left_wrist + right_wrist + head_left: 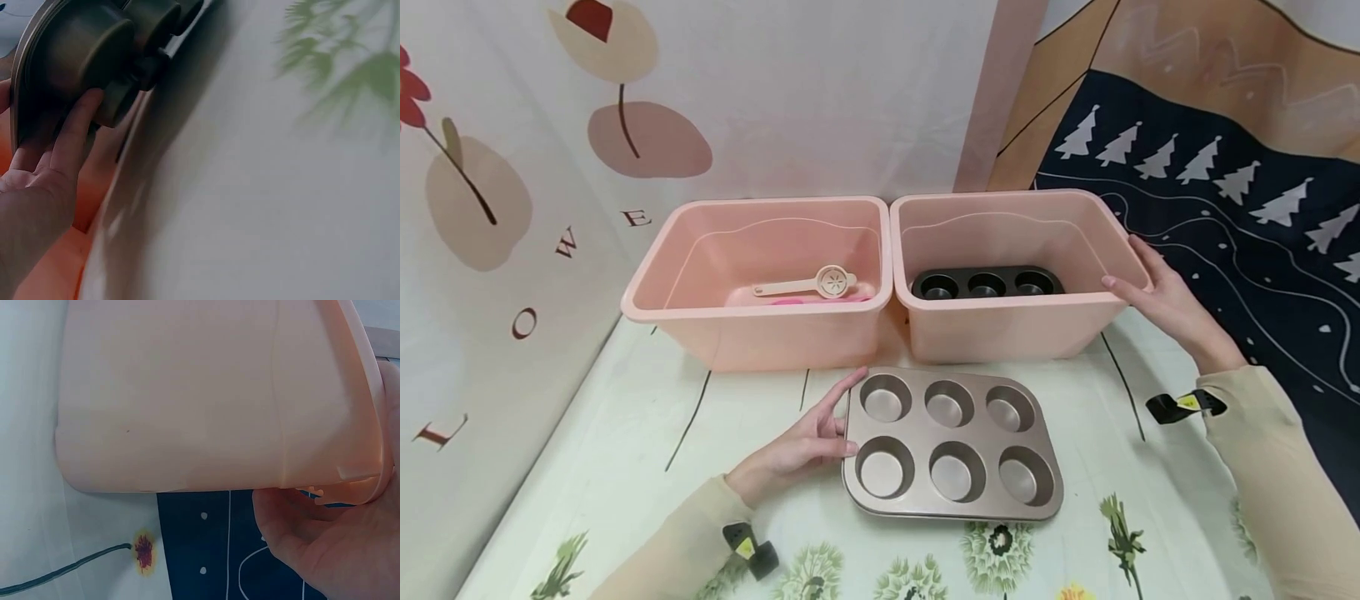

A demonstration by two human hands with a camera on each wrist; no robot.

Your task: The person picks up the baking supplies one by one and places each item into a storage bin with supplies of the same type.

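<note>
My left hand (801,454) grips the left edge of a bronze-coloured muffin tin (955,433) with six cups, thumb on the rim. In the left wrist view, its fingers (75,131) reach under the tin, against the cups' undersides. The tin is held in front of two pink plastic bins. My right hand (1180,304) grips the right rim of the right pink bin (1000,329), thumb over the edge. Inside that bin lies a black muffin tin (987,283), its near part hidden by the front wall.
The left pink bin (790,337) stands beside the right one and holds a cream egg separator (820,283) and something bright pink, partly hidden. A flower-patterned cloth (760,533) covers the table. Printed curtains hang behind, and a dark blue tree-patterned cloth (1210,208) lies at the right.
</note>
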